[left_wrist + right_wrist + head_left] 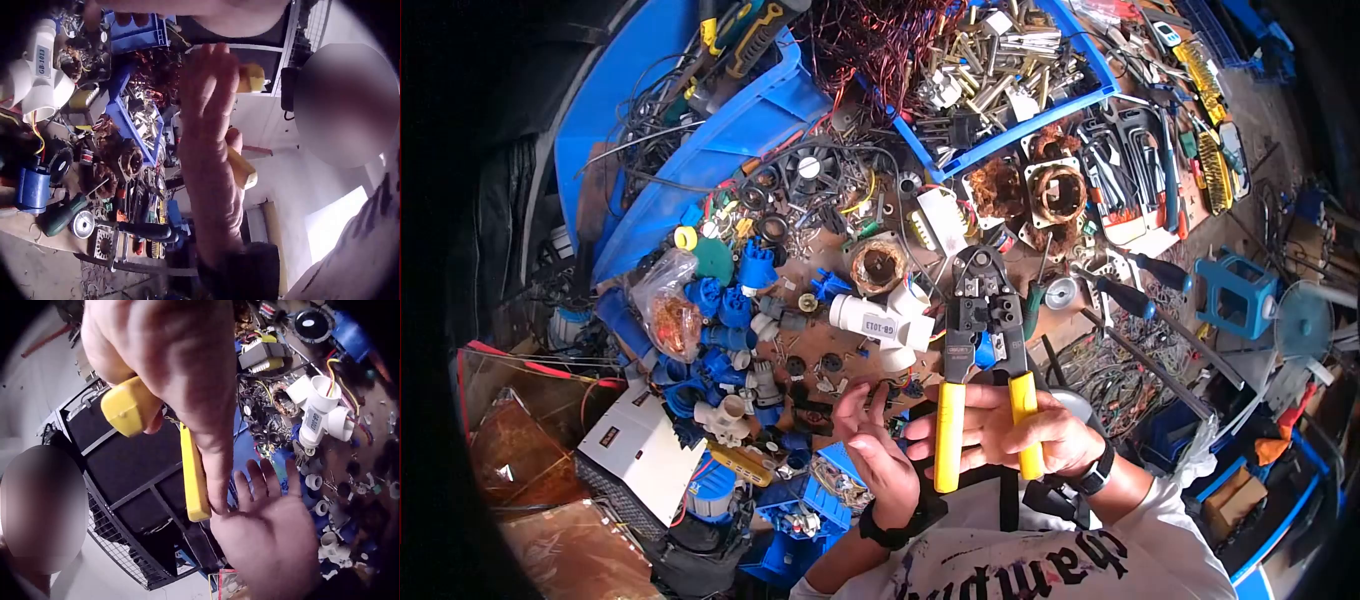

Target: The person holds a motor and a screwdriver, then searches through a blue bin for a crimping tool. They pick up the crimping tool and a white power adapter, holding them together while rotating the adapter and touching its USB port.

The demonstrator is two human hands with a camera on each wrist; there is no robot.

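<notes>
Crimping pliers [949, 435] with yellow handles and a dark metal head stand upright in front of the chest, head pointing away, handles spread. My right hand [1062, 438] holds them: the thumb lies over the right handle and the fingers stretch behind toward the left one. In the right wrist view both yellow handles [195, 481] show beside this hand, the head hidden. My left hand [884, 468] is palm up with fingers spread, just left of the handles, holding nothing. Beyond the pliers lies a white plastic pipe fitting [870, 317] labelled GB-1013.
A blue crate [1040, 125] of metal parts stands at the back, with reddish copper wire [865, 45] beside it. Blue plastic fittings [730, 335] crowd the left. Screwdrivers [1125, 297] and a blue-framed device [1238, 310] lie right. A white box [640, 455] sits front left.
</notes>
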